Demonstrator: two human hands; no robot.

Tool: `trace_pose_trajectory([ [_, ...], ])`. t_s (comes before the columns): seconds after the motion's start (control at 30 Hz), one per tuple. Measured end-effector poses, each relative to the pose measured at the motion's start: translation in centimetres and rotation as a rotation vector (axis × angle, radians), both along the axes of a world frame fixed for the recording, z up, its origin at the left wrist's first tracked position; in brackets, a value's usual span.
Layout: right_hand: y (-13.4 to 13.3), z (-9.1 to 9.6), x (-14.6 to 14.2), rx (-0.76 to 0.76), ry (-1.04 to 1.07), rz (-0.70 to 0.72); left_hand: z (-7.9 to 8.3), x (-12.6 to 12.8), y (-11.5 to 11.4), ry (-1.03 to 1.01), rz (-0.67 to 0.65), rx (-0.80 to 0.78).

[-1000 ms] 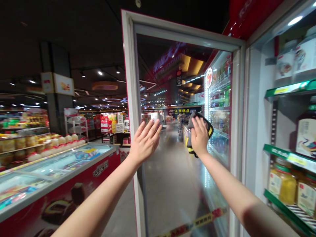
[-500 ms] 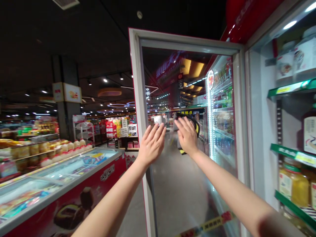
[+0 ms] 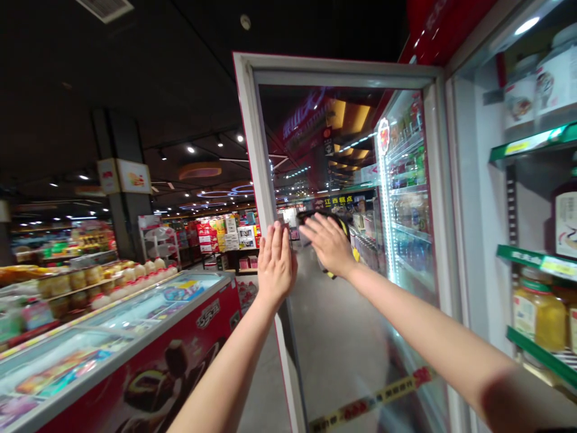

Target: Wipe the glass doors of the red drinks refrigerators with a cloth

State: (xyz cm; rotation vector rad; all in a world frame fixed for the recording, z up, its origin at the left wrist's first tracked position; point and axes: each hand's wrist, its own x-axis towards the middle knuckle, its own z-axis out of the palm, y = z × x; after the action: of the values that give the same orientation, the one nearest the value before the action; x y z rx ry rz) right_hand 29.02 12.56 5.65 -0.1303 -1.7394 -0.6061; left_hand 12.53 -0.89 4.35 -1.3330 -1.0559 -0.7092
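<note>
A glass door (image 3: 360, 337) with a pale frame stands swung out from a lit refrigerated cabinet. My left hand (image 3: 276, 264) is at the door's outer upright, fingers stretched upward and close together. To its right, my right hand (image 3: 331, 243) lies flat in front of the glass with its fingers extended, pointing left. Behind that hand shows a black and yellow shape (image 3: 343, 228); whether it is a cloth under the palm or a reflection, I cannot tell. The palms are hidden, so contact with the glass is unclear.
At right, the cabinet's green-edged shelves hold jars, including a yellow jar (image 3: 538, 307). A red chest freezer (image 3: 198, 355) with glass lids runs along the left. Milk-like bottles (image 3: 130, 279) line the shelf behind it, near a dark pillar (image 3: 119, 162).
My right hand and the black and yellow shape have shifted left across the glass. My left hand has turned more upright at the door frame. The view has shifted slightly.
</note>
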Motion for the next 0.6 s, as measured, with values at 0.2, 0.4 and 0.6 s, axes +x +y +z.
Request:
trace_pose_trajectory([
  [0.2, 0.0, -1.3, 1.0, 0.000, -0.036, 0.002, -2.0, -1.5, -0.3, -0.054, 0.043, -0.037],
  [0.4, -2.5, -1.1, -2.2, -0.050, 0.047, -0.007, -2.5, -1.5, -0.6, -0.052, 0.081, -0.075],
  [0.6, -3.5, -0.6, -1.7, 0.038, -0.181, -0.010, -4.0, -2.5, -0.9, -0.027, 0.059, -0.132],
])
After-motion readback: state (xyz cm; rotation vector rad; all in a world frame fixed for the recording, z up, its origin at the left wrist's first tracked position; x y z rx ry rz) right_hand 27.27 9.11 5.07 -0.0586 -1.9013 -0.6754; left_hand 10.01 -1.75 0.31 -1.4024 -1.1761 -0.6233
